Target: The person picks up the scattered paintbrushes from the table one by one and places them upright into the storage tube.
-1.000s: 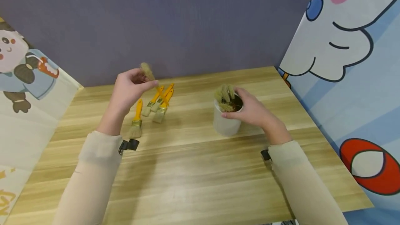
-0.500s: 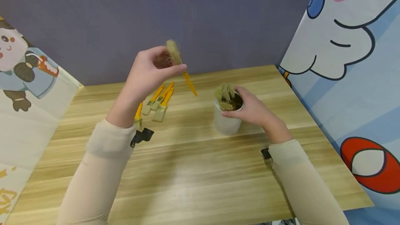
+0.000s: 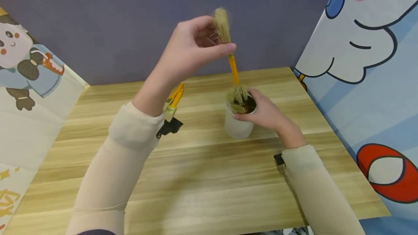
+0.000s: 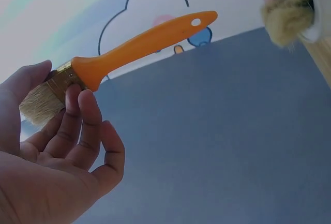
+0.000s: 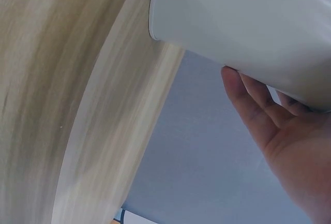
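Our left hand (image 3: 196,44) is raised, gripping the brush (image 4: 139,43) by its ferrule between thumb and fingers, bristles up. Looks chosen to leave the handle free and pointing down. In the head view the handle tip sits just above the cup (image 3: 237,128); can't tell if it's directly over the opening. Our right hand (image 3: 266,111) is curled round the cup near the rim, likely to steady it upright on the table (image 3: 254,206). Tufts (image 3: 236,93) poke out of it, so those brushes are probably in handle-down. Beyond our left sleeve (image 3: 137,124), partly hidden, loose brushes (image 3: 176,99) lie flat.

Held brush: orange handle, hole near the end, brassy ferrule, pale bristles, some stray hairs.
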`<state>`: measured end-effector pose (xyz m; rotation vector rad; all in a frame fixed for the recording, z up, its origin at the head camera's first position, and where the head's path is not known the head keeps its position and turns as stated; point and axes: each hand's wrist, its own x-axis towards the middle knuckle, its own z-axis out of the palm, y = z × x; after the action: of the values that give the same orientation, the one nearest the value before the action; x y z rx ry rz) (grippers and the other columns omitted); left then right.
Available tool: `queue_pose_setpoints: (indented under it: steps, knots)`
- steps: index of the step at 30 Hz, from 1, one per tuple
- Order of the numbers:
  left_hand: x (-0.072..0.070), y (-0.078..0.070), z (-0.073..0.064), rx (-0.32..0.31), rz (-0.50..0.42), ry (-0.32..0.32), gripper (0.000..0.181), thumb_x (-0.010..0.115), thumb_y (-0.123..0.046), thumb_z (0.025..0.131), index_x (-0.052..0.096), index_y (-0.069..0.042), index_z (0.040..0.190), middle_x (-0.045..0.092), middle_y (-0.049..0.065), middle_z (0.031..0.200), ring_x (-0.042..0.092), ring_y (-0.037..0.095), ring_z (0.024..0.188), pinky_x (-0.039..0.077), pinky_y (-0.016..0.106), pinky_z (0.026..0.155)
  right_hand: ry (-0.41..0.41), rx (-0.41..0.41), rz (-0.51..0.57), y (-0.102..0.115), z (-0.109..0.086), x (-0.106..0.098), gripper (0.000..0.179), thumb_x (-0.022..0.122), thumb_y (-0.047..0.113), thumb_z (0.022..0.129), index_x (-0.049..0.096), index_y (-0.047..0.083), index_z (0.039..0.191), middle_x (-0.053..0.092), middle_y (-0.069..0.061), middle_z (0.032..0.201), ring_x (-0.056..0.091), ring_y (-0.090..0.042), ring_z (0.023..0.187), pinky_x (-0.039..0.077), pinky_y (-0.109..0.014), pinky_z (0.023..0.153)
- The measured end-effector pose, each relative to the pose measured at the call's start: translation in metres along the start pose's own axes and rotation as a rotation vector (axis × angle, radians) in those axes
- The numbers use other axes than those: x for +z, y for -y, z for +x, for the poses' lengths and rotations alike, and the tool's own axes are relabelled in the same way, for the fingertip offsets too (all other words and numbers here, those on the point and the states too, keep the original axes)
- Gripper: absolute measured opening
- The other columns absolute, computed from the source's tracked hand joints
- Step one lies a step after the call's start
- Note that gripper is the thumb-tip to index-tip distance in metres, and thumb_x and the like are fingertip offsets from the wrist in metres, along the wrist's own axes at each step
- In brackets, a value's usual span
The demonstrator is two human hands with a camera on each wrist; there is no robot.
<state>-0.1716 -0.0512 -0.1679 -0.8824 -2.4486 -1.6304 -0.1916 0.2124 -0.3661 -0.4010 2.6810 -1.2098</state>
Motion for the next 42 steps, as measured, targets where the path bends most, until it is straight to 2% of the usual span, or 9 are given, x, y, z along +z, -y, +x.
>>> queue_pose_setpoints:
  steps: [6,10,15,19,23,27,31,36,42]
  knots:
    - [0.016,0.005,0.013,0.008,0.024,0.041,0.027,0.081,-0.028,0.095,0.071,-0.015,0.116,0.072,0.002,0.103,0.073,0.014,0.092,0.058,0.032,0.089,0.012,-0.026,0.028,-0.002,0.001,0.0,0.102,0.087,0.053,0.086,0.033,0.019,0.165,0.042,-0.013,0.164,0.045,-0.037,0.151,0.037,-0.064,0.123]
    - [0.026,0.011,0.018,-0.004,0.051,0.071,0.027,0.082,-0.031,0.095,0.071,-0.017,0.115,0.073,0.0,0.104,0.073,0.011,0.092,0.057,0.031,0.086,-0.013,-0.09,0.047,-0.003,0.004,0.0,0.09,0.09,0.045,0.086,0.042,0.018,0.157,0.051,-0.01,0.153,0.052,-0.033,0.144,0.04,-0.062,0.122]
    - [0.038,0.023,0.023,-0.02,0.078,0.122,0.028,0.081,-0.032,0.095,0.07,-0.016,0.116,0.074,0.0,0.104,0.073,0.012,0.091,0.058,0.029,0.087,-0.009,-0.151,0.082,-0.003,0.006,0.0,0.075,0.091,0.035,0.087,0.051,0.017,0.147,0.057,-0.008,0.143,0.058,-0.029,0.136,0.043,-0.059,0.118]
    - [0.048,0.035,0.025,-0.043,0.14,0.168,0.027,0.08,-0.035,0.096,0.07,-0.018,0.114,0.073,-0.002,0.103,0.073,0.014,0.087,0.057,0.031,0.08,-0.007,-0.159,0.085,-0.003,0.007,-0.001,0.073,0.091,0.034,0.086,0.052,0.017,0.146,0.059,-0.007,0.143,0.059,-0.028,0.134,0.046,-0.058,0.116]
    - [0.06,0.048,0.028,-0.067,0.206,0.206,0.025,0.079,-0.037,0.097,0.069,-0.02,0.111,0.073,-0.005,0.104,0.07,0.014,0.085,0.056,0.031,0.075,-0.012,-0.17,0.1,-0.003,0.007,-0.002,0.092,0.09,0.035,0.087,0.038,0.023,0.162,0.053,-0.006,0.157,0.055,-0.029,0.142,0.043,-0.058,0.12]
    - [0.076,0.064,0.029,-0.108,0.259,0.235,0.024,0.079,-0.035,0.097,0.069,-0.019,0.112,0.074,-0.005,0.106,0.068,0.011,0.091,0.057,0.029,0.081,0.02,-0.122,0.107,-0.001,0.005,-0.003,0.111,0.088,0.042,0.088,0.016,0.027,0.171,0.033,-0.005,0.173,0.041,-0.032,0.156,0.036,-0.061,0.126]
    - [0.089,0.079,0.027,-0.157,0.297,0.246,0.034,0.08,-0.034,0.097,0.068,-0.014,0.121,0.075,-0.001,0.11,0.07,0.013,0.098,0.06,0.03,0.086,0.033,-0.077,0.084,0.0,0.005,-0.002,0.105,0.087,0.048,0.088,0.025,0.021,0.169,0.029,-0.008,0.174,0.036,-0.034,0.159,0.034,-0.061,0.127]
    - [0.094,0.084,0.026,-0.183,0.307,0.236,0.039,0.081,-0.034,0.096,0.067,-0.013,0.125,0.076,0.0,0.108,0.071,0.015,0.094,0.061,0.032,0.082,0.02,-0.104,0.061,0.0,0.008,-0.003,0.088,0.086,0.046,0.089,0.043,0.023,0.161,0.035,-0.009,0.17,0.036,-0.034,0.158,0.035,-0.064,0.125]
    - [0.093,0.084,0.025,-0.188,0.276,0.219,0.041,0.08,-0.03,0.097,0.067,-0.014,0.133,0.076,0.0,0.106,0.07,0.015,0.095,0.061,0.033,0.084,0.031,-0.08,0.084,-0.003,0.005,-0.002,0.095,0.087,0.045,0.088,0.036,0.019,0.165,0.032,-0.009,0.172,0.031,-0.035,0.16,0.03,-0.065,0.127]
